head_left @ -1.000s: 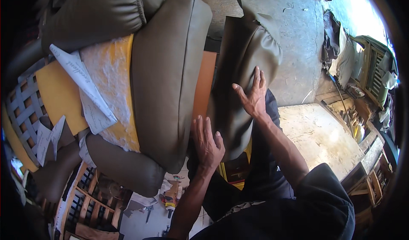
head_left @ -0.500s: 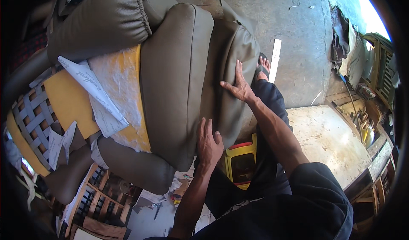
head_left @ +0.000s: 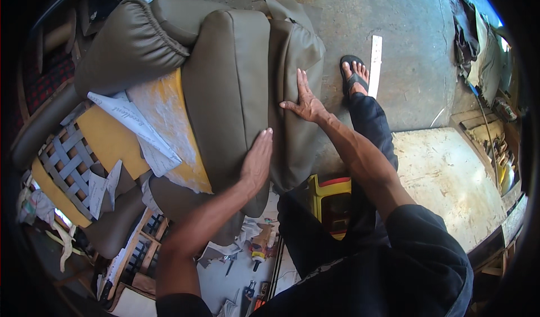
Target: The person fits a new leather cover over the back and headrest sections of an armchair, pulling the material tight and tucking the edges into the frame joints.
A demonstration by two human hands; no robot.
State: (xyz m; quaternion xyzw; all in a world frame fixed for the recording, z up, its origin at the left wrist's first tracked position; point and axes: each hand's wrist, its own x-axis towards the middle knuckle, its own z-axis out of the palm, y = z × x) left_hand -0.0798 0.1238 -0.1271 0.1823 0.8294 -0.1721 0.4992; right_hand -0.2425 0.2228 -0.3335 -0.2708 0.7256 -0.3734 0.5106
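Note:
My right hand [head_left: 306, 103] lies with spread fingers on a loose, wrinkled olive-brown upholstered piece [head_left: 298, 148]. My left hand [head_left: 257, 159] rests with stretched fingers on the lower right part of a long seamed cushion [head_left: 216, 75] beside it. Left of these lie a gathered-end padded roll [head_left: 126, 47], yellow foam [head_left: 109, 137] with white batting, a folded white printed backing [head_left: 135, 131] and a woven grey strap frame [head_left: 67, 156]. A yellow toolbox [head_left: 326, 196] sits between my legs; my sandaled foot [head_left: 353, 75] is right of the upholstery.
A white strip [head_left: 376, 58] lies on the concrete floor [head_left: 410, 47]. A pale board [head_left: 444, 187] is at the right, with draped scraps [head_left: 469, 36] and wooden offcuts behind. Tools [head_left: 259, 258], paper scraps and a slatted wooden frame [head_left: 149, 244] are near the lower edge.
The loose piece has moved leftward against the cushion. My left hand has moved up and left onto the cushion, and my right hand leftward. My foot and more floor have come into view.

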